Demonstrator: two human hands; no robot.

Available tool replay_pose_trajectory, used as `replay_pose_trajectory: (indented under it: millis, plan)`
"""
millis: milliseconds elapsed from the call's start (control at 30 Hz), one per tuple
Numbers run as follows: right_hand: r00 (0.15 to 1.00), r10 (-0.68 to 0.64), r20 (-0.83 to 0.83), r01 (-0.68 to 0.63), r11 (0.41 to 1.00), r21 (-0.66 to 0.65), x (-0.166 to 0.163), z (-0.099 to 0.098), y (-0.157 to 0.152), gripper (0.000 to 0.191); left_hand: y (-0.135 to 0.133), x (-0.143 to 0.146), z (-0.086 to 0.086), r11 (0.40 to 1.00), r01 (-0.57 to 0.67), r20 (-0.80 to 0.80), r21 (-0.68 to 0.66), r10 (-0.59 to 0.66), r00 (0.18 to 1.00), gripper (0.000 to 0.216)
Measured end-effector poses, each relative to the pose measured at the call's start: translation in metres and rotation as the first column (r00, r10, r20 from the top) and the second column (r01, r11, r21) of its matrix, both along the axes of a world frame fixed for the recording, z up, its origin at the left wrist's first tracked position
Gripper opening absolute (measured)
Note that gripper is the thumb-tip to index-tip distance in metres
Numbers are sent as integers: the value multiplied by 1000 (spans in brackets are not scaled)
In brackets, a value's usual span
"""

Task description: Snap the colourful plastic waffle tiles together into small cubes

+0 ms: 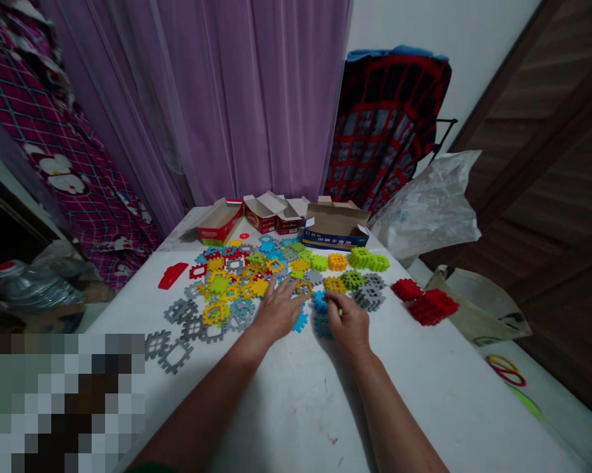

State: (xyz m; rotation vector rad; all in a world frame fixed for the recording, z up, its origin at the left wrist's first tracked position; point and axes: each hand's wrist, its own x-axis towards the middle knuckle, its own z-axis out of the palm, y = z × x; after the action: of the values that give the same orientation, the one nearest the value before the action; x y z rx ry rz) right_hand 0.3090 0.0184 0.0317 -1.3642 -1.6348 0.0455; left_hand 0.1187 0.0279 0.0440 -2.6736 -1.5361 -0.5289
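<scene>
My left hand lies with fingers spread over the near right edge of a loose pile of notched plastic building tiles. A yellow tile is by its fingertips, and a blue tile shows beside its thumb. My right hand is curled closed, with a small bit of lime green tile peeking out between the fingers; most of that piece is hidden. Just left of those fingertips are blue tiles, partly covered by the hand. Grey stacked tiles stand to its right.
Stacks of green tiles, yellow tiles and red tiles line the right side. Open cardboard boxes, including a blue one, stand along the back of the white table. A plastic bag hangs at the right edge.
</scene>
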Motion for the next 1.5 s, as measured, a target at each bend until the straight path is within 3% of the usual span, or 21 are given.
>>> replay_pose_trajectory:
  millis: [133,267,400,500,600,700,900,1000,1067,1133,1200,1267,1333,1400,1500]
  plan:
    - [999,42,-7,-42,999,13,2,0,-1,29,29,3,-1,997,-29,-79,-70,23,997,38]
    - [998,11,-54,-10,1000,25,9,2,1,28,44,-21,-1,963,-258,-144,-77,245,959,37]
    - [996,13,-87,-12,1000,15,10,3,2,29,43,-44,4,926,-371,-146,-73,358,922,32]
    - [996,23,-86,-25,1000,-15,8,3,0,30,34,-48,9,901,-433,-109,6,431,896,31]
    - [996,24,-84,-29,998,-52,5,5,-2,31,23,-37,11,915,-400,-59,49,402,914,26]
    - [995,23,-96,-29,998,-59,6,7,-2,31,18,-23,10,946,-324,-87,-15,321,943,20]
    - [991,3,-134,-6,1000,-20,15,9,1,31,22,-19,11,932,-343,-130,-119,328,936,17]
    - [983,-39,-179,38,999,-7,21,8,3,31,18,-21,13,952,-284,-1,-113,286,958,17]
    - [976,-54,-209,53,999,-13,23,7,4,31,13,-19,11,970,-215,212,-113,235,949,18]
    - [971,-44,-236,36,999,-38,22,7,4,31,7,-15,6,969,-163,488,-185,234,841,21]
    - [963,-14,-269,-9,996,-84,17,6,3,31,-1,-9,-1,925,-112,709,-363,352,610,28]
    - [948,30,-318,-82,985,-151,8,5,2,32,-8,-2,-8,835,-12,780,-550,518,351,40]
    - [918,91,-387,-187,958,-218,-1,3,0,35,-15,6,-10,770,102,774,-630,610,170,52]
    - [862,145,-485,-302,916,-263,-11,1,0,38,-20,11,-9,751,170,768,-638,636,75,58]
    - [756,143,-639,-402,872,-280,-19,0,0,43,-25,15,-6,734,218,757,-643,653,34,58]
